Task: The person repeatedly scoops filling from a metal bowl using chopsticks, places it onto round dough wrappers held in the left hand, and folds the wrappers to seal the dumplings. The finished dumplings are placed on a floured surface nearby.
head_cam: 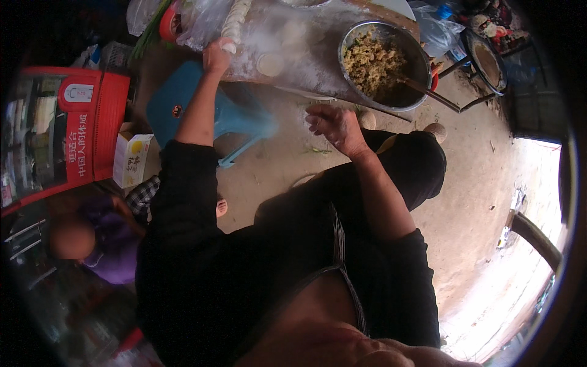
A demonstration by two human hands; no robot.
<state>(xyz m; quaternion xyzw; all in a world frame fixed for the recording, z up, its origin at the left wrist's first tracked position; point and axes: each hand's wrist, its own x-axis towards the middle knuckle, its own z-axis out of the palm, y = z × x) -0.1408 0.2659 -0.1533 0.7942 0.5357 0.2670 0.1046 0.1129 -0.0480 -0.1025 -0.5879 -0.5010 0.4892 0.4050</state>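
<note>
At the near end of a row of white dumplings [235, 20], my left hand [216, 57] has its fingers on the last dumpling [228, 47]. The row lies on a flour-dusted table [257, 39]. To the right of that hand, a round dough wrapper [270, 64] lies flat near the table's edge, with fainter rounds behind it. My right hand [335, 129], dusted with flour, is in the air just off the near edge, its fingers loosely bent and apart, holding nothing. A large metal bowl [419, 91] at the table's right holds chopped filling [373, 62] and a wooden-handled utensil [415, 87].
A blue plastic stool [165, 101] stands under my left forearm. At the left are a red-framed display cabinet [110, 119], a carton [133, 160] and a seated person [110, 247]. A round pan [486, 64] sits on a metal stand at the upper right. Plastic bags and green stalks are at the upper left.
</note>
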